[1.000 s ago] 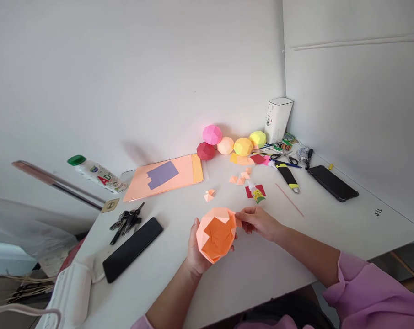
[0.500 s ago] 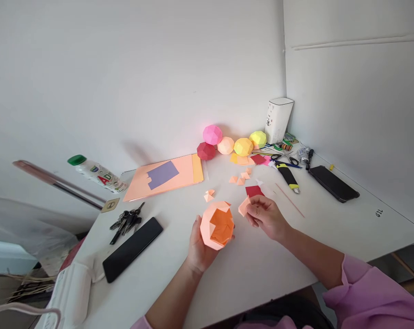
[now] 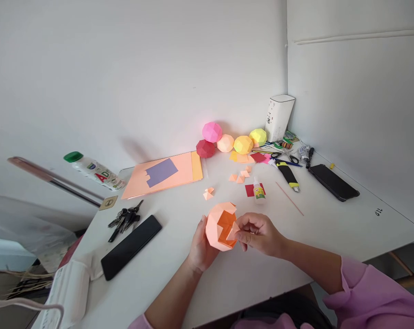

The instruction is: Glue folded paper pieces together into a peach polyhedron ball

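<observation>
My left hand (image 3: 200, 249) is wrapped round a peach faceted paper ball (image 3: 214, 228) from the left and below. An open gap in the ball faces right and shows its orange inside. Between thumb and fingers, my right hand (image 3: 261, 235) pinches a small folded peach paper piece (image 3: 233, 231) at the edge of that gap; whether they touch is hard to tell. A small glue bottle (image 3: 259, 193) lies on a dark red paper square (image 3: 250, 190) beyond my right hand. Loose folded peach pieces (image 3: 208, 193) rest just behind the ball, with several more (image 3: 240, 177) farther back.
Finished paper balls (image 3: 243, 145) line the wall. Peach sheets (image 3: 169, 178), keys (image 3: 125, 220), a dark phone (image 3: 131, 246) and a white bottle (image 3: 95, 171) lie left. Scissors (image 3: 285, 158), a utility knife (image 3: 288, 176), a thin stick (image 3: 289, 198) and a black case (image 3: 333, 183) lie right.
My right hand has moved left and down, bringing the folded piece to the ball's gap. The glue bottle it had hidden now shows. The ball has shifted slightly right and turned.
</observation>
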{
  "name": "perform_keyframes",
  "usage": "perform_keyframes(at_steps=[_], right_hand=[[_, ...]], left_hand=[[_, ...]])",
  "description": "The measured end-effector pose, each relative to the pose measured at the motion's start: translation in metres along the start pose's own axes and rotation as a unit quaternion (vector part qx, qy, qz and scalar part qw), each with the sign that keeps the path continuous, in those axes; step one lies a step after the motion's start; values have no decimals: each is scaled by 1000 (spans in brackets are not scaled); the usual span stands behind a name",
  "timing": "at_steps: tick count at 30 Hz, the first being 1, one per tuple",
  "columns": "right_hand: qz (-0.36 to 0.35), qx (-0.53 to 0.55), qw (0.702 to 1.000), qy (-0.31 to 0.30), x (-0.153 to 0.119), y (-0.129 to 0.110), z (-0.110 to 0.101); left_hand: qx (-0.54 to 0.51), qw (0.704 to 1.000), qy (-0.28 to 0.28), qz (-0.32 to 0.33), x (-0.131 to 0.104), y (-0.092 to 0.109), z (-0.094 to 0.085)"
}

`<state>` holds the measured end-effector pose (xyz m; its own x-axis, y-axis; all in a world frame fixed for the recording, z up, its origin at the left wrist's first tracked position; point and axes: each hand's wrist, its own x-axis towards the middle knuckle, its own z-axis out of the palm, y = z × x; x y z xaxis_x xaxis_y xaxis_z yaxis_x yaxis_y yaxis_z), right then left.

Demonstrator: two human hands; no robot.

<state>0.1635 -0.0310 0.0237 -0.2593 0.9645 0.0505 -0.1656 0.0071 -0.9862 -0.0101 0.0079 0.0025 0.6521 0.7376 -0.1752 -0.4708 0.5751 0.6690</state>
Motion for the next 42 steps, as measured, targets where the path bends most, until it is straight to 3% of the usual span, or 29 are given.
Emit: perform_keyframes(at_steps=[8, 18, 42], right_hand=[[73, 64, 995, 5, 5, 0, 0], [118, 101, 988, -9, 5, 4, 2], [91, 69, 993, 33, 3, -3, 7]], left_hand=[[56, 998, 5, 12, -1, 0, 2], [76, 995, 65, 12, -1, 0, 5], [99, 988, 103, 61, -1, -2, 2]])
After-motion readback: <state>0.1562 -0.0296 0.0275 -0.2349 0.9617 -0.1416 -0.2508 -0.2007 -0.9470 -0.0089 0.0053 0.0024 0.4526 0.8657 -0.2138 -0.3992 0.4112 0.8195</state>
